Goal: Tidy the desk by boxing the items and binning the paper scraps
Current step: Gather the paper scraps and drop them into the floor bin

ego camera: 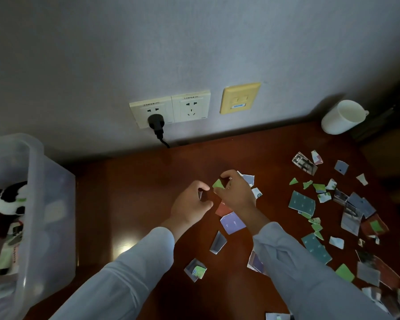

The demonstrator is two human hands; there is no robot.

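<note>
Many torn paper scraps [302, 202] lie scattered over the right half of the dark wooden desk [136, 192]. My right hand [237, 192] is in the middle of the desk, pinching a green paper scrap [218, 184] with more scraps bunched under its palm. My left hand [191, 204] is right beside it, fingers curled on a small dark scrap [200, 195]. A purple scrap [232, 223] lies just below my right hand. A clear plastic box [36, 181] stands at the left edge, holding a black-and-white plush toy [9, 198] and other items.
A white mug [343, 117] lies on its side at the back right by the wall. Wall sockets [171, 109] with a black plug and cable sit behind the desk. Loose scraps [195, 270] lie near the front edge between my sleeves.
</note>
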